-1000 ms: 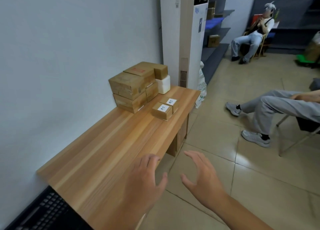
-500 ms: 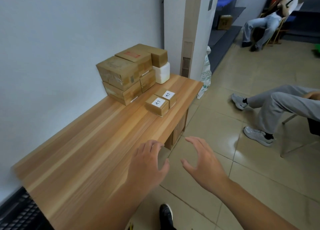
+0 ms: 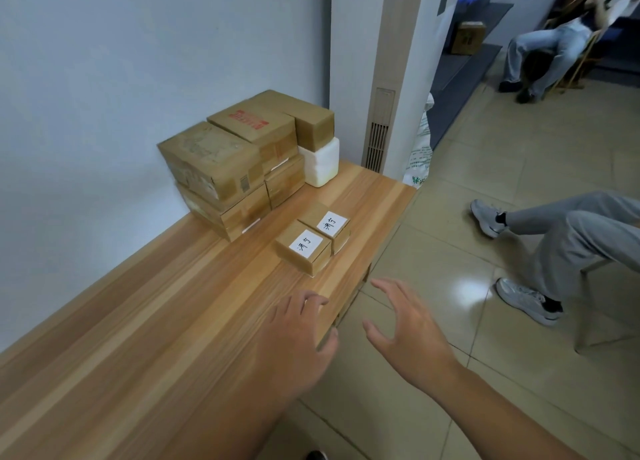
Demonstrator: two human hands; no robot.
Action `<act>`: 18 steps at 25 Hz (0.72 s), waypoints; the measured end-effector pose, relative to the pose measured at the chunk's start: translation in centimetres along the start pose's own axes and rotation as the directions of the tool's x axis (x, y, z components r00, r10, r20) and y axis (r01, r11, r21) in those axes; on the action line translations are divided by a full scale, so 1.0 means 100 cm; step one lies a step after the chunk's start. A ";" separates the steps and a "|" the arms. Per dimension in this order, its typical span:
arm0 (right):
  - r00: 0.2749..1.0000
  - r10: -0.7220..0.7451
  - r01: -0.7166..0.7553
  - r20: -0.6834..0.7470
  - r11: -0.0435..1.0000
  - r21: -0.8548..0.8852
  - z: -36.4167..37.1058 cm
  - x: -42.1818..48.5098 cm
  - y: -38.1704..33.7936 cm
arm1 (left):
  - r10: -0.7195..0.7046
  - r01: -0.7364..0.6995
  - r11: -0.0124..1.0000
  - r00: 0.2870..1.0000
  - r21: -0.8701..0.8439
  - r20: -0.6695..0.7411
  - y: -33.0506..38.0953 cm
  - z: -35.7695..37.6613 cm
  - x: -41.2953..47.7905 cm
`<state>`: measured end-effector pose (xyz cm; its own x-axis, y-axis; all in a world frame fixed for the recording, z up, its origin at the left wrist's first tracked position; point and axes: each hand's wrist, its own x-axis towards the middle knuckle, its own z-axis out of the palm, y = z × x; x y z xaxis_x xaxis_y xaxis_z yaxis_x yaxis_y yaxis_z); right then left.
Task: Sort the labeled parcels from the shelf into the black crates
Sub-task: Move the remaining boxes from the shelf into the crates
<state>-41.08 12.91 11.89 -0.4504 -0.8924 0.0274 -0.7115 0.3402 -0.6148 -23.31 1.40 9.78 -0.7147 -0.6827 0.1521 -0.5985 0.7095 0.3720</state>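
A pale wooden bench (image 3: 145,321) lines the white wall (image 3: 138,61), beige tiled floor (image 3: 519,148) at three o'clock. On the left hand (image 3: 294,342) and right hand (image 3: 412,342), fingers are spread and empty.

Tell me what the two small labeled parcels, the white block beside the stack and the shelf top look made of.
The near labeled parcel and far labeled parcel: matte brown cardboard, folded edges, white paper labels with handwriting.
The white block: probably foam, given dull white faces and rounded edges; could be plastic.
The shelf top: wood or wood-look laminate, faint sheen, striped grain.
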 end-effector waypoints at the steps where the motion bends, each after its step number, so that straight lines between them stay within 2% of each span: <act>1: 1.000 -0.007 0.007 0.003 1.000 0.000 -0.003 0.013 0.009 | -0.007 0.007 1.000 1.000 0.010 0.000 0.002 0.004 0.013; 8: 0.988 -0.106 0.104 0.109 0.994 0.025 -0.029 0.114 0.079 | -0.143 0.146 0.986 0.989 0.077 -0.045 0.026 0.039 0.098; 11: 0.969 -0.189 0.185 0.159 0.982 0.042 -0.049 0.159 0.106 | -0.260 0.269 0.959 0.960 0.092 -0.100 0.050 0.051 0.132; 18: 0.915 -0.308 0.306 0.259 0.951 0.050 -0.067 0.233 0.143 | -0.398 0.410 0.907 0.909 0.096 -0.121 0.070 0.067 0.182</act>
<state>-65.38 -1.05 9.04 -0.0533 -0.9985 0.0106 -0.7875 0.0355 -0.6153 -42.92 -4.90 9.04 -0.3674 -0.9246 0.1011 -0.8706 0.3801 0.3122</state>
